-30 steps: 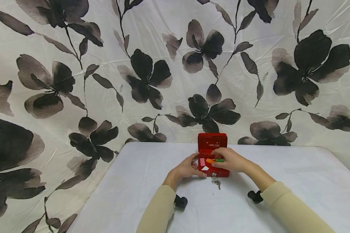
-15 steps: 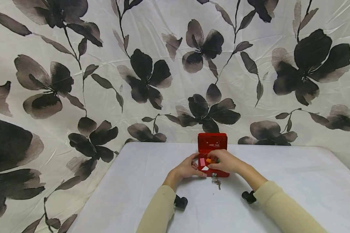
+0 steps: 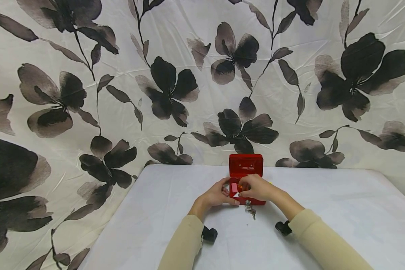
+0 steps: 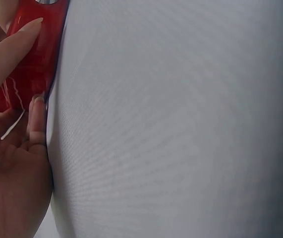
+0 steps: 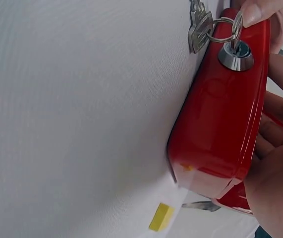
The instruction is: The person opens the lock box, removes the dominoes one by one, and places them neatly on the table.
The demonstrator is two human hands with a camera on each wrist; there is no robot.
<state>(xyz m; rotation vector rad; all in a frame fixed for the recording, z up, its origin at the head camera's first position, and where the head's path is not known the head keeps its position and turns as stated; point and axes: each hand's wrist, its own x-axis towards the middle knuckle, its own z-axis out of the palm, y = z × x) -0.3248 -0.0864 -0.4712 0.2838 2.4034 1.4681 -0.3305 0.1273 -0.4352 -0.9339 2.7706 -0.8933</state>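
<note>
A red cash box (image 3: 246, 165) stands on the table with its lid raised. My left hand (image 3: 214, 197) grips its left end, thumb on the front wall, as the left wrist view shows. My right hand (image 3: 260, 187) reaches inside with bent fingers over the contents; I cannot tell what they pinch. Beside those fingertips sit a pink block (image 3: 234, 187) and a white triangular piece (image 3: 236, 195). Only a sliver of an orange block (image 3: 240, 186) shows between finger and thumb. A key on a ring (image 5: 237, 27) sits in the front lock (image 5: 236, 57), a second key (image 5: 199, 32) hanging from it.
A yellow block (image 5: 161, 217) lies on the table just right of the box. White cloth covers the table (image 3: 175, 183). Behind it hangs a curtain (image 3: 195, 93) with dark flowers. Black wrist cameras ride under both sleeves (image 3: 180, 240).
My right hand has moved slightly left and deeper over the contents. A green piece seen earlier is now hidden behind it, and the yellow block has come into view. My left hand stays put.
</note>
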